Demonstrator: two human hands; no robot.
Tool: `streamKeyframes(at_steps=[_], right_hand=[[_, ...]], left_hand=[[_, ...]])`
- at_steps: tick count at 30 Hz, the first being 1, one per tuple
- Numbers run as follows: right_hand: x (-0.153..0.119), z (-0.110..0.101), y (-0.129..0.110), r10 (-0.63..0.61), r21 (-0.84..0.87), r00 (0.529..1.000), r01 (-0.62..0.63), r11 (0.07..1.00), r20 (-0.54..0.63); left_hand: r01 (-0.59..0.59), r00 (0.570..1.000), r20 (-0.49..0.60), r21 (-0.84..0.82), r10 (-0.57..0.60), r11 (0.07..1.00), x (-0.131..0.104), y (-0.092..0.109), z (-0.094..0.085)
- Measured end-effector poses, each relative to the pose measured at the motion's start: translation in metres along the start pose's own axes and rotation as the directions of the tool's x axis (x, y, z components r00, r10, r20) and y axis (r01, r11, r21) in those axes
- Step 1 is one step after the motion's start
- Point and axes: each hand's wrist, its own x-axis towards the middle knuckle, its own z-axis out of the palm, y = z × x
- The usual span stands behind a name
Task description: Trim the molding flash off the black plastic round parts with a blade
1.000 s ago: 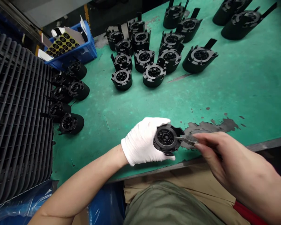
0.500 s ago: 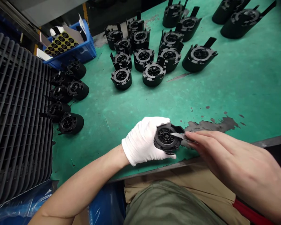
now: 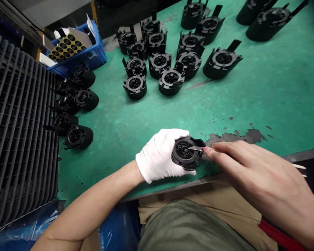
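The left hand (image 3: 159,157), in a white glove, is wrapped around a black part (image 3: 184,156) just below the middle of the frame. It grips the sides and leaves the round face bare. The bare right hand (image 3: 259,176) pinches a thin metal tool (image 3: 196,148). The tip is over the face, but I can't tell if it touches.

The part looks like hard plastic, so I guess it is light and stiff and won't squash. Its smooth side may be a bit slippery, but the glove should help. The fat round side seems the best place to hold. The thin tabs on the rim might snap, so don't squeeze those. The tip looks sharp, so fingers should keep off the face.

Farther out, more parts (image 3: 170,87) stand on the green table (image 3: 112,122), at the top middle, top right and left. A blue bin (image 3: 81,62) with stickers (image 3: 67,48) sits upper left, and a dark rack (image 3: 21,132) fills the left edge
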Motion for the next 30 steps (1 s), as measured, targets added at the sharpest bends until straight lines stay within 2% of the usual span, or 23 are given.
streamKeyframes(at_steps=[3, 7, 14, 17, 19, 23, 30], right_hand=[[0.008, -0.008, 0.000, -0.125, -0.147, 0.992, 0.123, 0.981, -0.003], [0.009, -0.011, 0.007, -0.175, -0.137, 0.985, 0.173, 0.975, -0.001], [-0.005, -0.007, 0.012, -0.094, -0.049, 0.996, 0.095, 0.994, 0.005], [-0.001, -0.003, 0.008, -0.079, -0.020, 0.995, 0.078, 0.997, -0.055], [0.003, -0.002, 0.006, -0.082, -0.045, 0.994, 0.078, 0.996, -0.079], [0.010, -0.005, 0.001, -0.126, -0.134, 0.991, 0.120, 0.984, -0.037], [0.011, -0.008, -0.005, -0.125, -0.172, 0.991, 0.115, 0.978, -0.047]], left_hand=[[-0.004, 1.000, 0.012, 0.012, 0.004, 1.000, 0.001, 0.000, -0.001], [0.023, 0.999, 0.048, 0.012, -0.024, 1.000, 0.004, 0.002, -0.002], [0.008, 1.000, 0.029, -0.002, -0.008, 1.000, 0.004, 0.000, -0.001], [0.020, 0.999, 0.030, 0.001, -0.020, 1.000, 0.004, 0.001, -0.001], [0.030, 0.999, 0.035, 0.003, -0.030, 1.000, 0.005, 0.002, -0.001], [0.048, 0.998, 0.040, 0.003, -0.049, 0.999, 0.006, 0.006, -0.003], [0.056, 0.998, 0.040, -0.001, -0.056, 0.998, 0.006, 0.007, -0.003]])
